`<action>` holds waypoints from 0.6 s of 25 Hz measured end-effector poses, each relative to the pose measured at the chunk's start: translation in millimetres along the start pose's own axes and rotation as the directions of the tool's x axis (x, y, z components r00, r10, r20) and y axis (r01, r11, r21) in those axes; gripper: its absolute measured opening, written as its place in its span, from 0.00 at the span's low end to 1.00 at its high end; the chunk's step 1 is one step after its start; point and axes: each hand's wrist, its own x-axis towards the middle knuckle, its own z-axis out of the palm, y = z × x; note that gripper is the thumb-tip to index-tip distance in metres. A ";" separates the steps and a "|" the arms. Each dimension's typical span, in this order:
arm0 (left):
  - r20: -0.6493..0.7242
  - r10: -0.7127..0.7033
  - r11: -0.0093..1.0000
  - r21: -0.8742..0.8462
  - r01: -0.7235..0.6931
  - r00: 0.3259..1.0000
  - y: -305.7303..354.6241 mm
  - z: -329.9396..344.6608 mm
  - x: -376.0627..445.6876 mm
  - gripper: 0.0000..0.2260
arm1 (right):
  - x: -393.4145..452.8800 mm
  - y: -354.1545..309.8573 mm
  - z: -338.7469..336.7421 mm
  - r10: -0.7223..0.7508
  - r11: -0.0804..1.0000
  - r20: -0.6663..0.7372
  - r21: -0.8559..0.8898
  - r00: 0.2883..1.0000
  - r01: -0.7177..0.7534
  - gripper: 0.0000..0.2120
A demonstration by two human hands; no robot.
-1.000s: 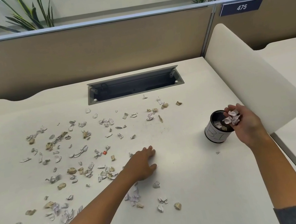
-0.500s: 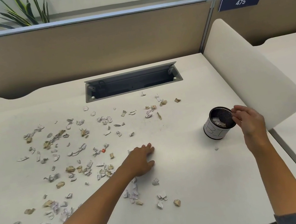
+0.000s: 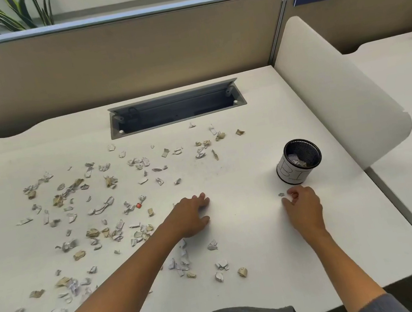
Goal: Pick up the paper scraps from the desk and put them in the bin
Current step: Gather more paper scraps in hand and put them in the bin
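Note:
Several white and tan paper scraps [image 3: 94, 208] lie scattered over the left and middle of the white desk [image 3: 253, 242]. The bin [image 3: 298, 160], a small black mesh cup with a white paper wrap, stands at the right and holds a few scraps. My left hand [image 3: 189, 219] rests flat on the desk, fingers spread, at the edge of the scatter. My right hand [image 3: 303, 206] is low on the desk just in front of the bin, fingers curled, beside one tiny scrap [image 3: 281, 194]. Nothing shows in its grasp.
An open grey cable tray [image 3: 176, 110] is sunk in the desk's far side. A white curved divider panel [image 3: 337, 91] rises just right of the bin. A brown partition wall [image 3: 109, 60] closes off the back. A second desk [image 3: 407, 102] lies to the right.
My right hand dropped its handful of scraps into the bin, then came down to the desk in front of the bin. The left hand stayed in place.

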 end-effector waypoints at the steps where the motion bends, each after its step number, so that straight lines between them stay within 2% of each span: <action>1: 0.001 0.000 1.000 -0.002 0.000 1.000 -0.1 0.2 -0.1 0.27 | -4.1 -3.5 3.4 -0.044 0.999 0.006 -0.017 0.999 0.044 0.06; 5: 0.001 -0.003 1.000 -0.012 0.003 1.000 -0.6 2.0 -0.4 0.27 | -15.9 -11.2 16.2 -0.104 0.992 0.086 -0.062 0.991 0.110 0.08; 7: -0.004 -0.005 1.000 -0.025 0.005 1.000 -1.5 3.7 -0.5 0.28 | -17.8 -15.6 18.5 -0.108 0.992 0.082 -0.051 0.991 0.113 0.06; 11: -0.008 -0.010 0.999 -0.046 0.009 1.000 -3.3 6.3 0.4 0.28 | -14.8 -19.4 22.5 -0.211 0.969 0.068 -0.114 0.975 0.217 0.12; 13: -0.007 -0.011 0.999 -0.051 0.010 1.000 -4.3 7.1 1.8 0.28 | -13.9 -18.0 25.2 -0.266 0.941 0.075 -0.199 0.961 0.275 0.08; 15: -0.010 -0.013 0.998 -0.054 0.013 1.000 -5.8 7.7 2.3 0.28 | -13.5 -16.5 27.5 -0.294 0.928 0.091 -0.212 0.951 0.307 0.07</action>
